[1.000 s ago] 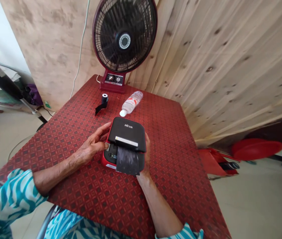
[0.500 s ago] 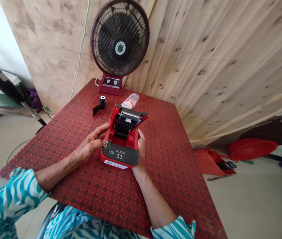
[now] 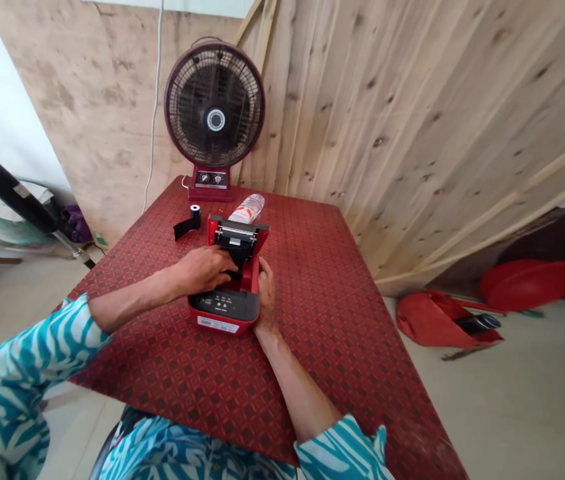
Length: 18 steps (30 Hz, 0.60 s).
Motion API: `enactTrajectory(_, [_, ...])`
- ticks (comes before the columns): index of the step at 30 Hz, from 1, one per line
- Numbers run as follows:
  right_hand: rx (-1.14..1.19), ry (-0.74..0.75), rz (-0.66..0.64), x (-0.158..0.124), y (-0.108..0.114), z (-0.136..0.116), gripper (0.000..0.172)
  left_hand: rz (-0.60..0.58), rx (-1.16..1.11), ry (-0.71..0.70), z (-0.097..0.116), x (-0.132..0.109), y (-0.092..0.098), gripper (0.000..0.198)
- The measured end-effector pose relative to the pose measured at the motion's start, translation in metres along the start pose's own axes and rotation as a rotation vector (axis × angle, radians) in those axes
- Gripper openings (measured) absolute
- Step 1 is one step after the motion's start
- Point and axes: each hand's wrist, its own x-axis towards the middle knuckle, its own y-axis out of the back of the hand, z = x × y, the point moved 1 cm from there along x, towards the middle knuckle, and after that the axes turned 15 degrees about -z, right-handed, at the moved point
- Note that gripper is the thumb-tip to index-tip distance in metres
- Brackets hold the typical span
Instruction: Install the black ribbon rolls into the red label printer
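A red and black label printer point(image 3: 225, 310) sits on the table with its lid raised and its inner compartment exposed. My left hand point(image 3: 204, 270) reaches into that compartment, its fingers over a black ribbon inside; their grip is hidden. My right hand point(image 3: 266, 297) grips the printer's right side. Beyond the printer lie a small black ribbon roll point(image 3: 194, 212) with a loose black strip point(image 3: 185, 229), and a clear plastic bottle point(image 3: 246, 209) on its side, partly behind the raised lid.
The red patterned table point(image 3: 312, 333) stands against a wooden plank wall point(image 3: 387, 133). A maroon desk fan point(image 3: 215, 120) stands at its far edge, with a white cord running up the wall. A red dustpan point(image 3: 435, 320) and red basin point(image 3: 530, 283) lie on the floor at right.
The printer's lid has gone from shut to raised, and the black strip no longer hangs from its slot. My left hand has moved from the printer's side into the compartment.
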Motion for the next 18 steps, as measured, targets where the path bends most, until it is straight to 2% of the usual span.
enactTrajectory(3, [0.05, -0.023, 0.001, 0.0, -0.001, -0.004, 0.045, -0.176, 0.195, 0.186, 0.001, 0.02, 0.004, 0.031])
enactTrajectory(8, [0.097, -0.028, 0.013, 0.004, -0.002, -0.001, 0.046, -0.252, 0.379, 0.305, 0.005, 0.032, 0.004, 0.03])
enactTrajectory(14, [0.069, 0.017, 0.001, 0.005, -0.003, 0.002, 0.044, -0.208, 0.375, 0.294, 0.01, 0.028, 0.008, 0.031])
enactTrajectory(18, [0.063, 0.03, 0.005, 0.006, -0.003, 0.0, 0.043, -0.18, 0.341, 0.273, 0.006, 0.025, 0.011, 0.033])
